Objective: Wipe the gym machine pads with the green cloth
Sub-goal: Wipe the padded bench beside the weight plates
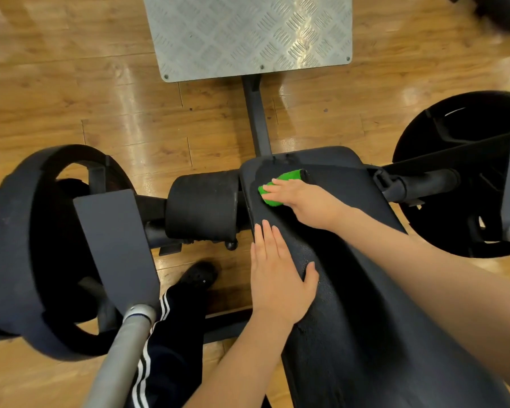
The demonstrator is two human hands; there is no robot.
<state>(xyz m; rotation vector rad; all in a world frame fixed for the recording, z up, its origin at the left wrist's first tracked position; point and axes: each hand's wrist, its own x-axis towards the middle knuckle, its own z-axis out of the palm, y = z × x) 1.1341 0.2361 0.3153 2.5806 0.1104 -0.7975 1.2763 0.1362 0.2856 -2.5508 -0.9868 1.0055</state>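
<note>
Cloth is pressed onto the bench pad by flat right-hand fingers; left hand is laid flat, fingers together.

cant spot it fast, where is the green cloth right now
In the head view, the green cloth lies under the right hand at the far end of the long black pad, just right of the roller pad.

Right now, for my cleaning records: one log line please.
step: wiping | right hand: presses green cloth on long pad | left hand: flat on pad
</note>
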